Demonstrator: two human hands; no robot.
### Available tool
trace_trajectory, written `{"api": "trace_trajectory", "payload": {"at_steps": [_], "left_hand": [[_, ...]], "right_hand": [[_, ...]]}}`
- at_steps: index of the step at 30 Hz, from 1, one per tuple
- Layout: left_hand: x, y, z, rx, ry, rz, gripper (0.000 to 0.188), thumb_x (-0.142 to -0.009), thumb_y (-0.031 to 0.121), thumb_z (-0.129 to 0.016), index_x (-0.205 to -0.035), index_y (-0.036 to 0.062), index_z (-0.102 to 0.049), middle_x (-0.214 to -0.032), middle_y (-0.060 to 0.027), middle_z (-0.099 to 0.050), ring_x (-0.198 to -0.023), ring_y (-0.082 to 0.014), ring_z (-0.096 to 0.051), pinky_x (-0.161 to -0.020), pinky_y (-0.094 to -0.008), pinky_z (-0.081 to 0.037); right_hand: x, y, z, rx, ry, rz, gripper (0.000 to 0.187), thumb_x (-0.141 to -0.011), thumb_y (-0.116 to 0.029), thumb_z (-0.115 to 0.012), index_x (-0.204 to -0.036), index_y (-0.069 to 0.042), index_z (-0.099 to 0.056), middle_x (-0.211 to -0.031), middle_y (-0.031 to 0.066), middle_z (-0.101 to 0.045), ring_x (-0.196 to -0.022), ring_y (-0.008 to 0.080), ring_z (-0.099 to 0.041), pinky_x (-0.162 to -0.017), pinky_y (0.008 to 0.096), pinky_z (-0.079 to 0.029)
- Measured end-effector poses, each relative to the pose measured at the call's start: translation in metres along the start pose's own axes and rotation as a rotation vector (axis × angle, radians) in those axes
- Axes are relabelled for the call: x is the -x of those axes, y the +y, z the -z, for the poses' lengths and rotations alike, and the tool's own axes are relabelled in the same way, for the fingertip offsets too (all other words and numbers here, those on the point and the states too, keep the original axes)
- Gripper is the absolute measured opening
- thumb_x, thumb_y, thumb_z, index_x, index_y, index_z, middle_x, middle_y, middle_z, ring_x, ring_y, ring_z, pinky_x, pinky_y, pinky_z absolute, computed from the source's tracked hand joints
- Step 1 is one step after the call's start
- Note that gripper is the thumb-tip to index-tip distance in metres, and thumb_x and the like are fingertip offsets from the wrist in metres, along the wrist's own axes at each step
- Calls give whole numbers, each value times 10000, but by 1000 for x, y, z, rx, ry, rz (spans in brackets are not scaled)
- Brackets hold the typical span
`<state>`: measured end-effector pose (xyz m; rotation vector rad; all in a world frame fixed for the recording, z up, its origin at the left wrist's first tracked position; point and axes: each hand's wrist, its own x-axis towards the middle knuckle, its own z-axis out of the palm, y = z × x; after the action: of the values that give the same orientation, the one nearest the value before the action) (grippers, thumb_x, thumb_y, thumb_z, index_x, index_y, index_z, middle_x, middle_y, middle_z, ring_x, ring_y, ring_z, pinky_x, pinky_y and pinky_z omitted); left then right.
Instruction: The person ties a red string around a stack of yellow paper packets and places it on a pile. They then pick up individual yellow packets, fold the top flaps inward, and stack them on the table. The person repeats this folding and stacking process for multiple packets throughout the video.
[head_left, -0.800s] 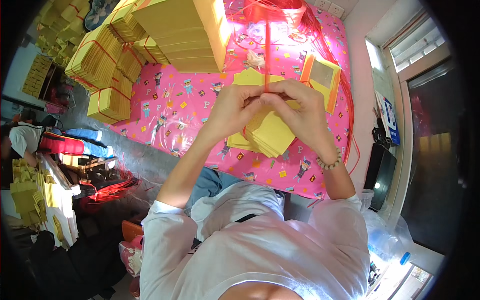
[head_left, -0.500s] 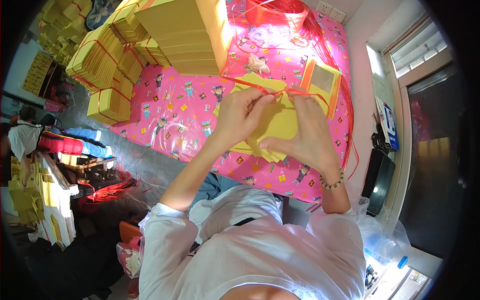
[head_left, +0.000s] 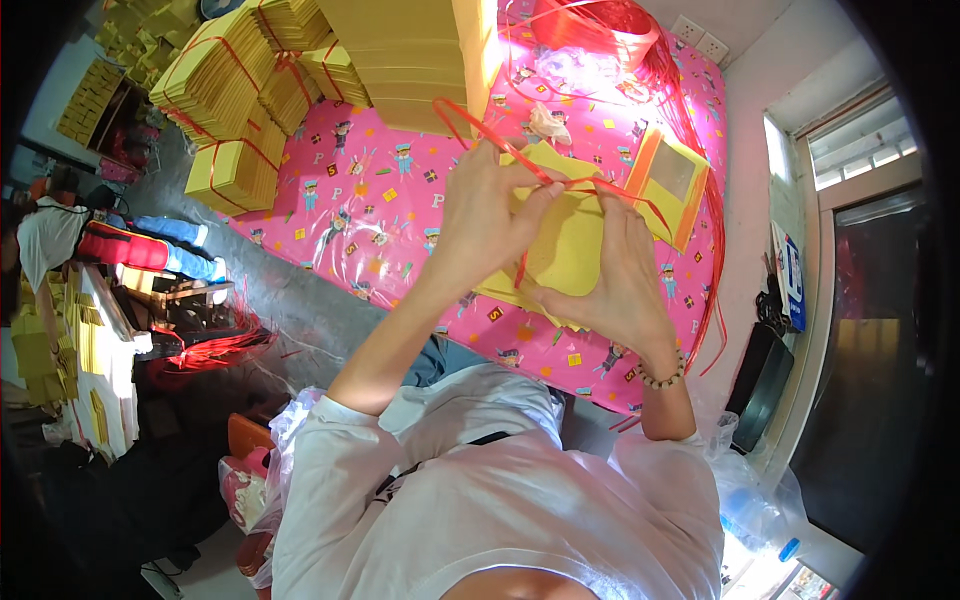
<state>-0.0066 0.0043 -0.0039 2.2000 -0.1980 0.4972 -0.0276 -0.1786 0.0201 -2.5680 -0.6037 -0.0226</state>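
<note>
Head view: we record left hand [head_left: 495, 210], pinching red ribbon [head_left: 505, 146]; right hand [head_left: 627, 278], thumb and fingers spread across yellow stack [head_left: 565, 235], near the front edge of pink surface [head_left: 360, 240]; banded yellow bundles [head_left: 235, 177], left edge; red basket [head_left: 600, 38], far edge.

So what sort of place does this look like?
Probably a workshop, perhaps for paper goods: tied yellow stacks stand on the pink-covered table, loose red strips trail along its right side, and another person is at a second table bearing more yellow pieces.
</note>
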Motion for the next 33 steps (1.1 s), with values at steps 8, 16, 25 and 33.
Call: {"api": "trace_trajectory", "payload": {"at_steps": [8, 16, 25, 33], "left_hand": [[-8, -27, -7, 393, -162, 177, 185, -917, 228, -686, -1028, 109, -775, -1077, -88, -710, -1198, -209, -550, -983, -359, -434], [-17, -25, 9, 342, -300, 203, 207, -925, 231, -681, -1051, 89, -763, -1104, -90, -708, -1221, -204, -547, -983, -356, -436], [-23, -33, 12, 362, -380, 132, 210, -912, 244, -701, -1056, 104, -765, -1226, -130, -648, -1268, -174, -507, -1017, -355, -412], [-12, -8, 11, 101, -86, -155, 179, -916, 162, -664, -1022, 39, -741, -1164, -157, -658, -1161, -234, -589, -952, -372, -462]], "right_hand": [[0, 2, -8, -5, 93, 92, 1079, -592, -374, -836, -1431, 38, -297, -1308, 239, -457, -1248, 377, -436, -1062, 462, -355], [1, -3, -2, -30, 18, 39, 1059, -589, -369, -830, -1418, 45, -319, -1309, 237, -461, -1257, 401, -427, -1075, 474, -347], [-2, -2, -6, -33, 58, 89, 1081, -567, -388, -860, -1427, 2, -333, -1257, 226, -470, -1192, 398, -471, -1017, 487, -392], [2, 4, -9, -68, 43, 69, 1114, -583, -429, -876, -1442, 11, -319, -1379, 227, -418, -1291, 386, -408, -1089, 473, -336]]}}
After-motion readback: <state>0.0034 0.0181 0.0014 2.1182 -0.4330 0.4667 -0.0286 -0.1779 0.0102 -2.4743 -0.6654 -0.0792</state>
